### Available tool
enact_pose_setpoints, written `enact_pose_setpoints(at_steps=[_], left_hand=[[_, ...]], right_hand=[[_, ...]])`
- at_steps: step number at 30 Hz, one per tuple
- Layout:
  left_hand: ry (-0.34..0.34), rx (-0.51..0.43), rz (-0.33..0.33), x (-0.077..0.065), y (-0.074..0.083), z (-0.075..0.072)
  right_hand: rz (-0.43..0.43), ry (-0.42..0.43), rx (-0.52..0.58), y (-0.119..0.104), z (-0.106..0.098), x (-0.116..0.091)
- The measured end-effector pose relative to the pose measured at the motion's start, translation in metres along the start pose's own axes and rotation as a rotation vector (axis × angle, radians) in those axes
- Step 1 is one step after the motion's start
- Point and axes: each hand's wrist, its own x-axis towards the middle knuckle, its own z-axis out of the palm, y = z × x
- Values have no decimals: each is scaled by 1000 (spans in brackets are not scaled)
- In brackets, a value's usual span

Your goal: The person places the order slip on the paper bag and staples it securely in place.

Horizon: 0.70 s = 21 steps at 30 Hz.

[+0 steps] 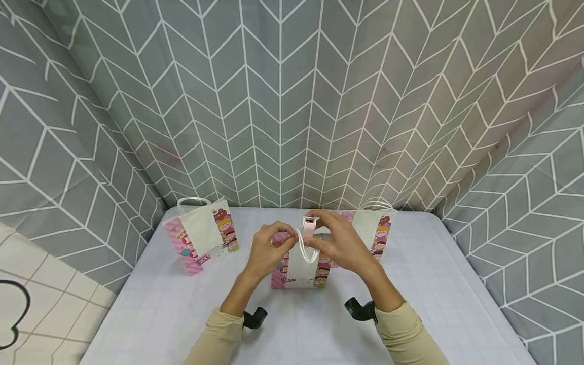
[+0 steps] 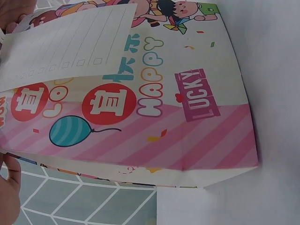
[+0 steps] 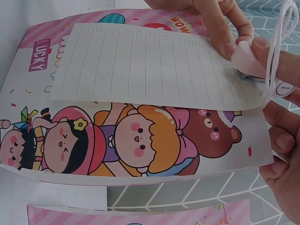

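A cartoon-printed paper gift bag [image 1: 279, 276] with white cord handles [image 1: 310, 257] stands mid-table. A lined paper sheet [image 3: 145, 65] lies against its front at the top. My right hand [image 1: 342, 243] grips a small pink stapler [image 3: 247, 60], whose jaws are at the sheet's upper edge. My left hand [image 1: 269, 251] pinches the bag's top edge beside the stapler, close to the cords. In the left wrist view, left-hand fingers [image 2: 9, 194] show at the bag's pink side.
One similar bag with a sheet on it [image 1: 201, 235] stands at the back left. Another such bag [image 1: 380, 238] is at the back right, partly hidden by my right hand. A patterned grey curtain [image 1: 292, 101] hangs behind the white table [image 1: 433, 294].
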Motion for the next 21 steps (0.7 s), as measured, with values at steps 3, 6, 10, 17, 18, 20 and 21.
enact_pose_setpoints(at_steps=[3,6,10,17,18,20,21], left_hand=[[-35,-31,-35,-1,0,-1],[-71,-56,-39,-1,-1,-2],[-92,-30,15,3,-2,-4],[-144,18,100,7,-2,-7],[-146,26,95,6,-2,-7],[-145,39,78,5,-2,-7],[-142,44,67,4,-1,-6]], right_hand=[[-13,6,-4,0,0,-1],[-16,15,-15,0,0,-2],[-18,21,-21,0,0,-2],[-32,18,-14,1,1,-2],[-34,17,-9,1,2,-2],[-42,18,1,1,2,-2],[-46,19,5,1,3,-2]])
